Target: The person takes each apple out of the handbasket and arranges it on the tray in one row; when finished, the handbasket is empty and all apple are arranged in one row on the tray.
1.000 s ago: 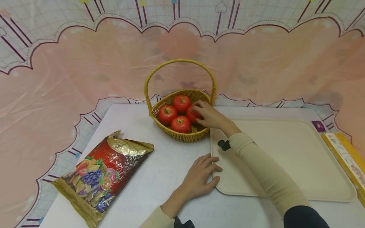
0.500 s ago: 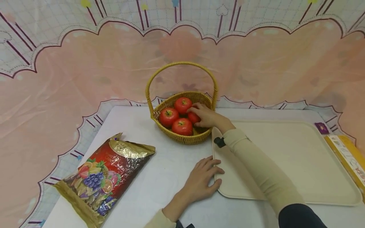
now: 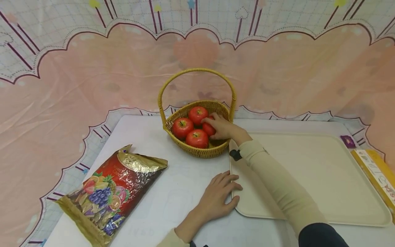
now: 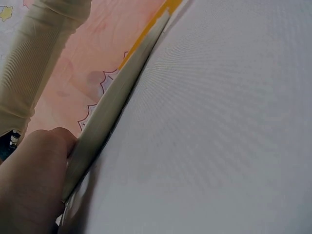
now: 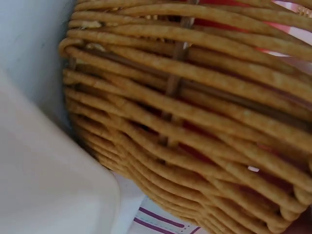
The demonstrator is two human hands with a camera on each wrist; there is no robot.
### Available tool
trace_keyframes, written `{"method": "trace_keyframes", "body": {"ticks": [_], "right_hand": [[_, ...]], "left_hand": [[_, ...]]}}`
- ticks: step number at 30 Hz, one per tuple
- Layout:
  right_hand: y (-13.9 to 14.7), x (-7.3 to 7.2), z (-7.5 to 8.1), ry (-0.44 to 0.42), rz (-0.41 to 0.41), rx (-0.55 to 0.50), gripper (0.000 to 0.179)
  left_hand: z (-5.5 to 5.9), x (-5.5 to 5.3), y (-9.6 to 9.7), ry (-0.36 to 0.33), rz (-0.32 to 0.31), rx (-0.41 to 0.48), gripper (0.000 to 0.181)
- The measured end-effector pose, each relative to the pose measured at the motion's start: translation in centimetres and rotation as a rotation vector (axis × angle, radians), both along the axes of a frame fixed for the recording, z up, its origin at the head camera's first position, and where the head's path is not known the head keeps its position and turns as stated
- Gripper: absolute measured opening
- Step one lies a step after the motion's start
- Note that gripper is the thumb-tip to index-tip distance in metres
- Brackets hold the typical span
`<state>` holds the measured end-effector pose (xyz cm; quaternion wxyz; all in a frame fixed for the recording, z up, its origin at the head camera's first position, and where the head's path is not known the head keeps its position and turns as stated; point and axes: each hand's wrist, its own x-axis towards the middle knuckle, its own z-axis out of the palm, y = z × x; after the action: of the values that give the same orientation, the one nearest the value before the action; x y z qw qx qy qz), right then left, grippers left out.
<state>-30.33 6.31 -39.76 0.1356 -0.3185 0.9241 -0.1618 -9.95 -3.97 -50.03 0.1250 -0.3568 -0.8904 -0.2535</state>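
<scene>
Inside a yellow wicker basket with a tall handle lie several red apples. My right hand reaches in from the right, its fingers and thumb curled round the rightmost apple, which they partly cover. In the right wrist view the basket's woven side fills most of the picture and hides that hand's grasp. My left hand rests with spread fingers on the left edge of a cream tray. The left wrist view has this hand against the tray's rim.
At the left lies a red and gold candy bag. A yellow box stands along the tray's right side, with a small purple packet behind it. A patterned cloth hangs behind the white table.
My right hand has moved slightly left and its fingers have closed round the rightmost apple. The left hand stays on the tray's edge. The head view has shifted a little.
</scene>
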Motion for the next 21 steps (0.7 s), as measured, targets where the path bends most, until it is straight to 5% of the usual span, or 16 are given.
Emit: {"method": "trace_keyframes", "body": {"ticks": [21], "right_hand": [[-0.04,0.24,-0.76,0.1,-0.005,-0.045,0.064]], "left_hand": [[0.17,0.0,-0.02,0.011,-0.002,0.002,0.02]]}}
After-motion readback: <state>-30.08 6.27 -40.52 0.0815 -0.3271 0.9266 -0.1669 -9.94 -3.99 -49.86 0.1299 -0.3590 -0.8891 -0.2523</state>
